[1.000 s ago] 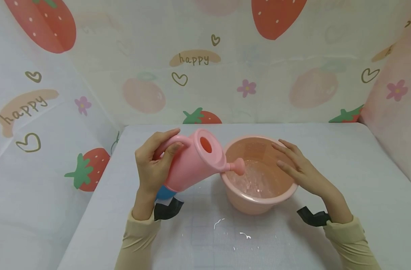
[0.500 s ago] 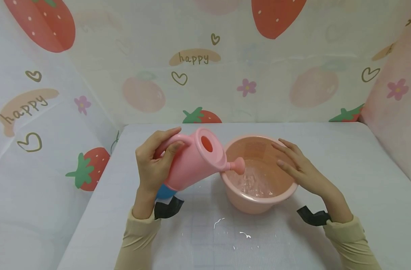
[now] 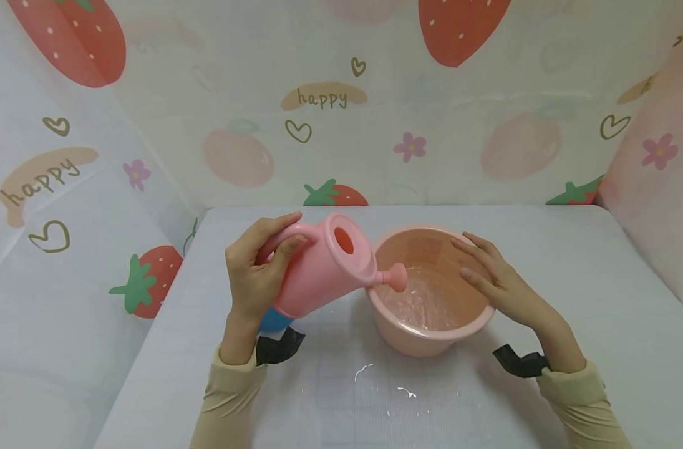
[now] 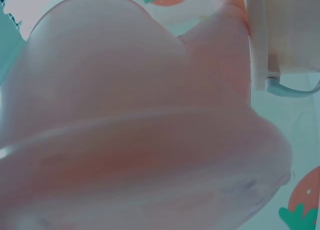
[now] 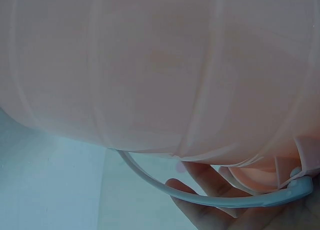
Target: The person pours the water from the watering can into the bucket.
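Since the watering can (image 3: 319, 280) left of centre tips its rose (image 3: 397, 277) over the basin (image 3: 414, 343), apparently so water (image 3: 422, 305) lands inside, the left hand (image 3: 251, 265) clamps its fingers round the handle (image 3: 287, 233) and the right hand (image 3: 501, 280), fingers apart, lies over the rim (image 3: 431, 334), perhaps steadying it.

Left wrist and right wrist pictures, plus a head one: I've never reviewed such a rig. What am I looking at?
No machine here, only bare hands. The head picture comes from a head-worn camera looking forward and down; the other two come from cameras worn on each wrist. The left hand holds a pink watering can by its handle, tipped so its spout is over a bucket. That bucket stands on the table with water inside; the right hand is at its rim. Up close, the can fills most of the left wrist picture and the bucket's outside most of the right.
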`<state>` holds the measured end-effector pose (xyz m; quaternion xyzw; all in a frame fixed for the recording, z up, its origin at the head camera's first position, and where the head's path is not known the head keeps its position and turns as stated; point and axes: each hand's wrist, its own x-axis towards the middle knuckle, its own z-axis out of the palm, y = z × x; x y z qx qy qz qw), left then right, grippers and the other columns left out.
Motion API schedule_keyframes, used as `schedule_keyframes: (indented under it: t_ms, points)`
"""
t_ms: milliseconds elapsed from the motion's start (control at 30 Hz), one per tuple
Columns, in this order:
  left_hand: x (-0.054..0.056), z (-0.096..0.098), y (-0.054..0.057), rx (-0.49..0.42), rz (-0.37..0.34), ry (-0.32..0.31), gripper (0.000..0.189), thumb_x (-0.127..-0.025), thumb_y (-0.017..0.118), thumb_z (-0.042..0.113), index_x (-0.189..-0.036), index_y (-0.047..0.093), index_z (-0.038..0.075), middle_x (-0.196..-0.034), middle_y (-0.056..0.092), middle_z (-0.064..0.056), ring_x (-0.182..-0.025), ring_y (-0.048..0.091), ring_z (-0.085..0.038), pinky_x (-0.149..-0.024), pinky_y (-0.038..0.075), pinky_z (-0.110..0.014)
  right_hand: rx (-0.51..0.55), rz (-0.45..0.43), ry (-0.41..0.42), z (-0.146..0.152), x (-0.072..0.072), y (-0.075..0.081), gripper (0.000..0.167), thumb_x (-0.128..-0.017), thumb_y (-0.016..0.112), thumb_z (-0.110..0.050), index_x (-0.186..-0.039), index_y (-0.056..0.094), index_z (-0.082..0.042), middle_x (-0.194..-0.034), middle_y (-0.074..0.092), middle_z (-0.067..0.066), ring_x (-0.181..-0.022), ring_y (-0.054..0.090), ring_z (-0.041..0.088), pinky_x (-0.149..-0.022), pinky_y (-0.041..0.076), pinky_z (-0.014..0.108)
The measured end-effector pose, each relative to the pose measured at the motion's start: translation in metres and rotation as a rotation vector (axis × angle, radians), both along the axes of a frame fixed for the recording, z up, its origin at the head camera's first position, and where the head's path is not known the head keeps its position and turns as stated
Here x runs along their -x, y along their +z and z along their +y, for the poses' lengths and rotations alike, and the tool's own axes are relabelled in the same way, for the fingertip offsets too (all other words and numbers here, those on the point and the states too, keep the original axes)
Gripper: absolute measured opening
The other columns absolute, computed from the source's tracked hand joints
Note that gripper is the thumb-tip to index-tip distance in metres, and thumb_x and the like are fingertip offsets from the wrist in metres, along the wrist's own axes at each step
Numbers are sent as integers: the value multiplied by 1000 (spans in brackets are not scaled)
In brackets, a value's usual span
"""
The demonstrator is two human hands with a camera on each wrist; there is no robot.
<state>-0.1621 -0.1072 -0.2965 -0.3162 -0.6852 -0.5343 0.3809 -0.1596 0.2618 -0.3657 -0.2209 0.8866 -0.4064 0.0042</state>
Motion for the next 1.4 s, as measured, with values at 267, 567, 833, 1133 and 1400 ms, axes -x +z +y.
schedule_keyframes:
  t_ms: [267,567,833,1133,1400]
  points:
    - [0,1,1,4,7,-5,37,-84,67,29,-102,67,-4,-86,67,-15,-82,65,-15,-76,54,-25,7,-3,-14,0,0,-3,53,-95,52,-16,-144,33,-23,-152,18,2,-137,20,37,-97,25,69]
    - [1,2,2,10,30,-12,37,-84,67,27,-102,67,-5,-84,67,-15,-81,65,-15,-77,54,-25,10,7,-5,0,0,-3,53,-95,52,-15,-144,33,-22,-151,18,4,-136,21,37,-96,26,69]
    - [-1,0,1,19,22,9,39,-85,66,30,-102,67,-5,-85,67,-15,-81,64,-15,-75,54,-23,12,6,5,-1,0,-3,54,-94,53,-14,-144,33,-23,-151,18,5,-137,20,37,-96,26,69]
    - [-2,1,2,8,20,10,38,-84,67,30,-101,67,-5,-84,67,-14,-80,64,-15,-76,54,-24,11,-1,-13,1,2,-5,54,-94,53,-15,-144,33,-25,-151,18,0,-137,20,34,-97,26,68]
    - [-1,2,3,5,32,10,37,-84,67,28,-101,68,-4,-83,67,-14,-80,64,-15,-77,54,-24,10,-2,-2,1,2,-3,54,-94,53,-16,-144,33,-24,-152,18,3,-137,20,37,-96,26,70]
